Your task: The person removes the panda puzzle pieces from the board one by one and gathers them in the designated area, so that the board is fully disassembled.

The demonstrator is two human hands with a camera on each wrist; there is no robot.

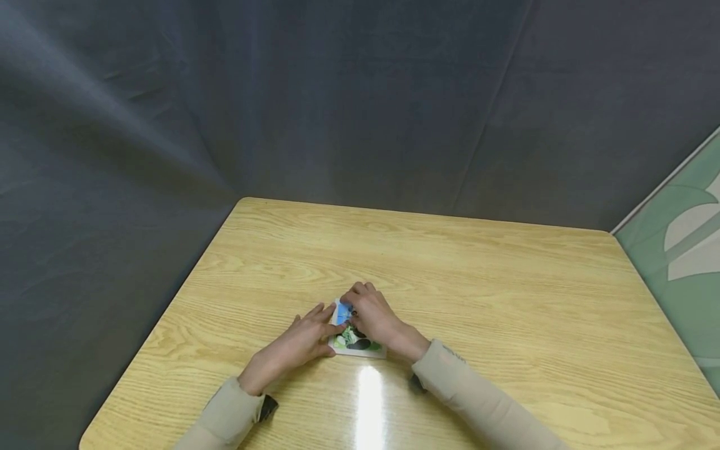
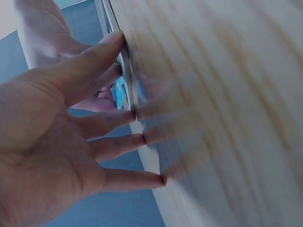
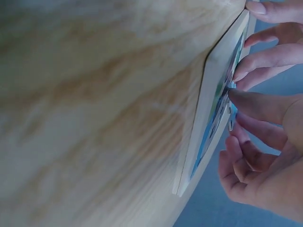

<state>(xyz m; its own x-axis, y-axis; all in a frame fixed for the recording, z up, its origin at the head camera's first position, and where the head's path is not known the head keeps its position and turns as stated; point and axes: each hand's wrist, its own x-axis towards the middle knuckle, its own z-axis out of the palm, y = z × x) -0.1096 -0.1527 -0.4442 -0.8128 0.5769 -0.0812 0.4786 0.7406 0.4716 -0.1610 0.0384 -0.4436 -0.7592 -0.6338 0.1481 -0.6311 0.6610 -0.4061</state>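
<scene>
A small jigsaw board with a white rim lies flat on the table, its picture in green, black, white and blue. My left hand is spread along the board's left side. In the left wrist view its thumb is at the board's edge and its other fingertips reach down to the tabletop. My right hand bends over the upper right of the board and covers part of the picture. The right wrist view shows it pinching a blue jigsaw piece tilted against the board's face.
The wooden table extends on all sides of the board. A dark curtain hangs behind it and along the left. At the right edge stands a green and white patterned panel. Light reflects off the tabletop in front of the board.
</scene>
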